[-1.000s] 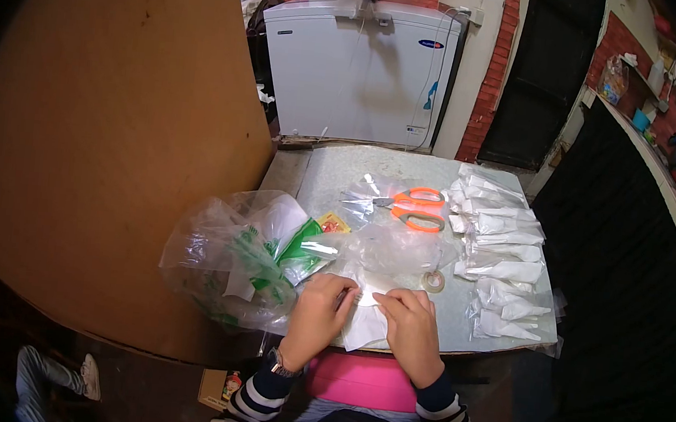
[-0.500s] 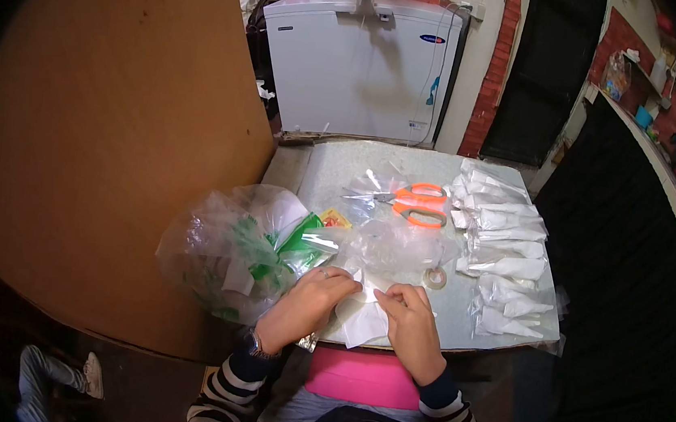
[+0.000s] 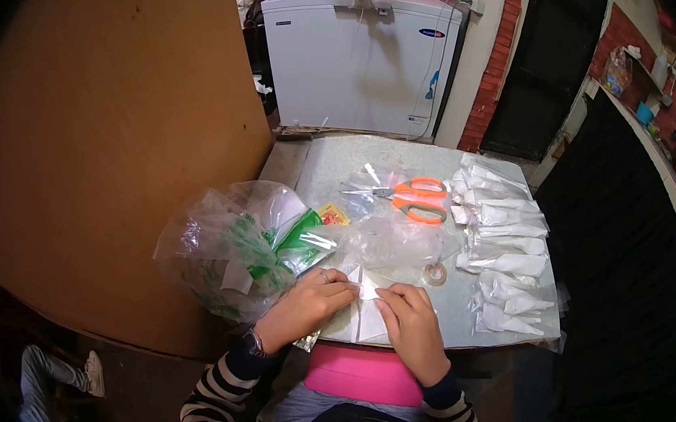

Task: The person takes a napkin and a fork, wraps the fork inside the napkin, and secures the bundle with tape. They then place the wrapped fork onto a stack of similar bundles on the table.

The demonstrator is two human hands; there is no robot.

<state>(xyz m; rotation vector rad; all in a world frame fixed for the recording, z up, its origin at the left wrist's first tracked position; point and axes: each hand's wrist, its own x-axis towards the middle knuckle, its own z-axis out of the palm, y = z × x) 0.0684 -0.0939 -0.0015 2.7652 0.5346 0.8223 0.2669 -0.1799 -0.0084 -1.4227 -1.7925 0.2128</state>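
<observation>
Head view shows a grey speckled table (image 3: 334, 170) with a white chest freezer (image 3: 361, 59) beyond its far end. At the table's left near corner slumps a big crumpled clear plastic bag with green print (image 3: 228, 253). Along the right edge lies a row of small clear packets filled with white powder (image 3: 504, 259). Orange-handled scissors (image 3: 416, 199) rest far of centre, and a small roll of clear tape (image 3: 434, 274) sits nearer. At the near edge, the left hand (image 3: 304, 305) and right hand (image 3: 408, 324) pinch a white folded paper sheet (image 3: 362, 315) at its top fold, fingertips pressed together. It looks light, thin and easily creased, best held at the folded edge.
</observation>
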